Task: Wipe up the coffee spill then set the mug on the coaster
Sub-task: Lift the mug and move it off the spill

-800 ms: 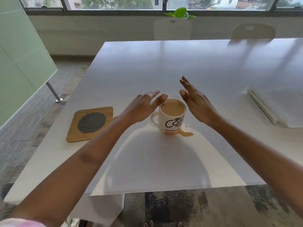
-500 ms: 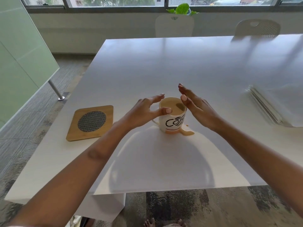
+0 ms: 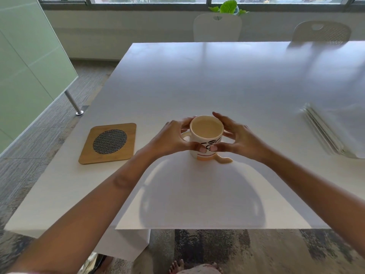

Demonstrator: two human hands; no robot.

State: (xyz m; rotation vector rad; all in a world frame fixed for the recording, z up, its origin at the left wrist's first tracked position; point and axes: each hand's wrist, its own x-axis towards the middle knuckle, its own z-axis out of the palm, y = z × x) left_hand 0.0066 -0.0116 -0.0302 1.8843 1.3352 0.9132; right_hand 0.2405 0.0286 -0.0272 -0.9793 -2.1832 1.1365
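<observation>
A white mug (image 3: pixel 206 138) with black lettering stands on the white table (image 3: pixel 207 80), full of milky coffee. A small tan coffee spill (image 3: pixel 224 159) lies at its right base. My left hand (image 3: pixel 170 138) wraps the mug's left side by the handle, and my right hand (image 3: pixel 238 138) wraps its right side; both thumbs press on the front. A square wooden coaster (image 3: pixel 109 143) with a round woven insert lies to the left of the mug.
A stack of white napkins (image 3: pixel 333 131) lies at the table's right edge. Two chairs (image 3: pixel 217 26) stand behind the far edge, with a green plant at the window. A frosted glass partition (image 3: pixel 25 62) stands to the left.
Both hands have closed in from beside the mug and now clasp it on both sides. The camera has tilted down slightly.
</observation>
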